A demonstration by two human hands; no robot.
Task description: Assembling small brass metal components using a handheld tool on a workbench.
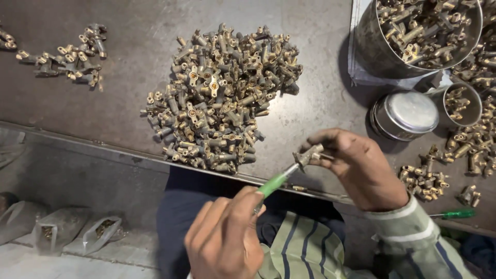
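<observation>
The right hand point(361, 168) is pinching a small brass valve fitting point(306, 155); the left hand point(225, 237), fingers closed, is pointing a green-handled screwdriver point(274, 184) up-right, seemingly into it.

We see the left hand point(225, 237) gripping a green-handled screwdriver point(276, 182), its tip set into a small brass fitting point(308, 154) pinched in the right hand point(361, 168). A large heap of brass fittings point(222, 98) lies on the dark metal table point(129, 57), with a steel bucket point(377, 46) of more fittings at the upper right. A closed round tin point(405, 114) stands below it; a second green screwdriver point(457, 213), apparently, lies near the right sleeve.
</observation>
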